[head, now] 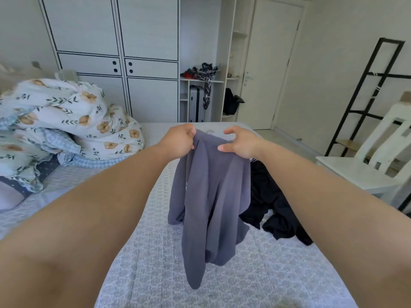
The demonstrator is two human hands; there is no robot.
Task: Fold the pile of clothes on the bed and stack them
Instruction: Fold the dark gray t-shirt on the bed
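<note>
Bed [155, 252]: patterned grey cover, fills frame from centre to 6 o'clock.
Floral duvet [73, 116]: heaped, 9 o'clock.
Grey garment [211, 196]: centre, hanging above bed.
Black clothes [273, 207]: 3 o'clock, crumpled on bed.
Left hand [180, 141]: fingers curled, pinching garment's top.
Right hand [240, 141]: holds the top edge, upper fingers spread.

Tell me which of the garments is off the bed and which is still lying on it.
The grey-purple garment hangs in the air, held at its top edge by both hands. The crumpled black garment lies on the patterned bedsheet to its right, untouched.
</note>
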